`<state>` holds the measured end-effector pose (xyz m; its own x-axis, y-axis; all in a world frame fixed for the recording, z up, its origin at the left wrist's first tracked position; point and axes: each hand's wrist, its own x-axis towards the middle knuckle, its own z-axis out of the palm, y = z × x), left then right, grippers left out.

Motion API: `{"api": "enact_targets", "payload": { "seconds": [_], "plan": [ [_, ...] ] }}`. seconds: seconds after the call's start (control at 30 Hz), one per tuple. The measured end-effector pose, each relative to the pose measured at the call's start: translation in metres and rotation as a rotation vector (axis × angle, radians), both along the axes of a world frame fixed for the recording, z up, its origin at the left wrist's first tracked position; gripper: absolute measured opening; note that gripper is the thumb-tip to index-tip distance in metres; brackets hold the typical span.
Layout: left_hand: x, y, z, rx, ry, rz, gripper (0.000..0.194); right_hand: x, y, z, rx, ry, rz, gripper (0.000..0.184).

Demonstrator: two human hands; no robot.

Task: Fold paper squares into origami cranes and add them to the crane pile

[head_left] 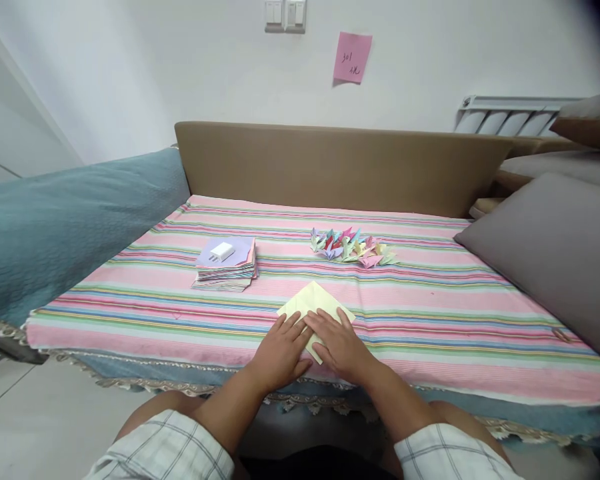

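A pale yellow square of paper lies on the striped cloth with one corner facing away from me. Faint crease lines show on it. My left hand rests flat on its left side, fingers stretched out. On its right side lies my right hand, fingers spread and palm down. The fingertips of both hands nearly meet near the middle of the sheet. Part of the paper is hidden beneath the hands. Beyond it sits a cluster of small folded paper cranes in many colours.
Left of the paper stands a stack of coloured paper sheets with a white charger plug on top. The striped cloth covers a sofa seat. Grey cushions lean at the right; a brown backrest runs behind.
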<state>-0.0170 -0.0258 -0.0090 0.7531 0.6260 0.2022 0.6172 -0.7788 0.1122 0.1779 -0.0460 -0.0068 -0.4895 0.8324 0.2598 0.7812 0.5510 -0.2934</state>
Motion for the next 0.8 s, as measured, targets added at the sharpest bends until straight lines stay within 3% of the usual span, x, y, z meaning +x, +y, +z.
{"api": "enact_targets", "payload": {
  "seconds": [0.23,0.47,0.63,0.8],
  "plan": [
    [-0.011,0.01,-0.002,-0.021,-0.044,0.036,0.074,0.027,0.004,0.003,-0.167,0.067,-0.093,0.05],
    [-0.03,0.022,0.01,-0.039,-0.064,0.184,0.081,0.066,0.007,0.001,-0.145,0.171,-0.185,0.046],
    [-0.036,0.028,0.015,-0.06,-0.052,0.267,0.078,0.071,0.011,-0.003,-0.119,0.211,-0.178,0.042],
    [-0.037,0.031,0.012,-0.039,-0.085,0.266,0.076,0.068,0.013,-0.001,-0.117,0.242,-0.189,0.041]
  ]
}}
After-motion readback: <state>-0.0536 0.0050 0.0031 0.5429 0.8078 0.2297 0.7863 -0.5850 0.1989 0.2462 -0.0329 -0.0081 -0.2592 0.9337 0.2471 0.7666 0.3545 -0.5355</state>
